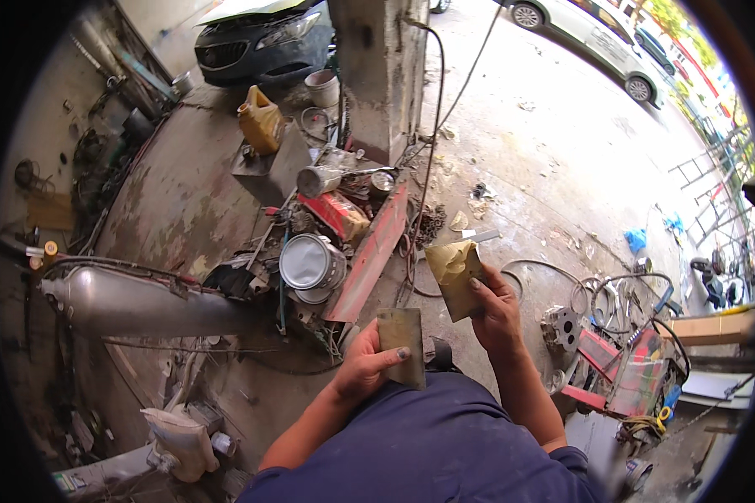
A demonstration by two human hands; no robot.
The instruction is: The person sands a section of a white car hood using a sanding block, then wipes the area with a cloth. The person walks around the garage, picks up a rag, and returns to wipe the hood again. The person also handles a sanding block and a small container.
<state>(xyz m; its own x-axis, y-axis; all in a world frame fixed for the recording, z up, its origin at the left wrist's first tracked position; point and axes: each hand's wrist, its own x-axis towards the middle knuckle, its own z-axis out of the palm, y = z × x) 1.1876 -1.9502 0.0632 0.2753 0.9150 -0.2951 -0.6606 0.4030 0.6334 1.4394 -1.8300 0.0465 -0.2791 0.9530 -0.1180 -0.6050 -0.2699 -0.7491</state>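
My left hand (364, 364) is closed on a thin, rectangular, dull olive-grey putty spreader (404, 339), its thumb lying across the face. Farther right and a little higher, my right hand (497, 310) grips another flat putty spreader (459, 298) by its right edge. Yellowish paste (455, 261) covers the upper part of that second spreader. Both spreaders are held in the air in front of my body, apart from each other.
Left of my hands, a cluttered stand holds a round can (308, 261) and a long red metal strip (373, 251). A metal cylinder (143, 302) lies farther left. A pillar (377, 80) rises ahead. Hoses (554, 267) and red metal equipment (633, 369) lie to the right.
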